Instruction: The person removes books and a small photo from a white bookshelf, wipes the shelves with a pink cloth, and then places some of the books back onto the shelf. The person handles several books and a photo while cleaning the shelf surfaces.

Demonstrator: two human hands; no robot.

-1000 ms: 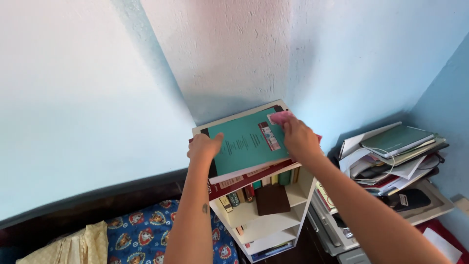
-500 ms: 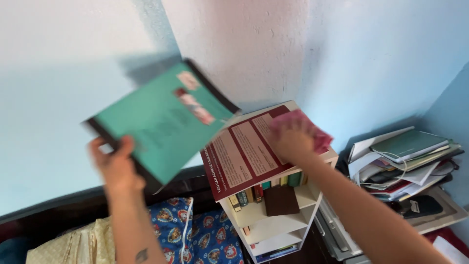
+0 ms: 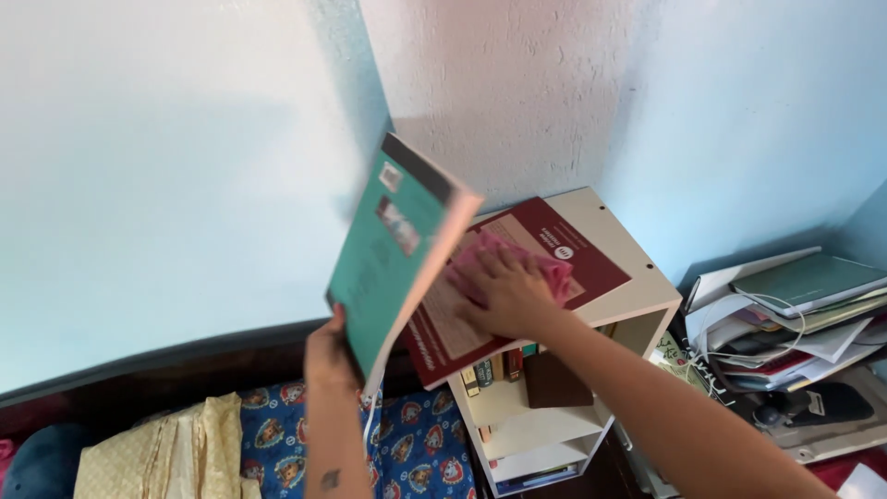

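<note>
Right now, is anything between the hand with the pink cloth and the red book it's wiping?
Only the cloth itself. The right hand presses it flat on the red book; the left hand holds the teal book lifted aside.

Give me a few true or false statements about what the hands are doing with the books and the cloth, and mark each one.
1. The left hand holds the teal book tilted up off the shelf. True.
2. The right hand presses a pink cloth on the red book. True.
3. The red book lies on the floor. False: it lies on top of the white bookshelf.
4. The cloth is blue. False: it is pink.
5. A pile of papers sits right of the bookshelf. True.
</note>
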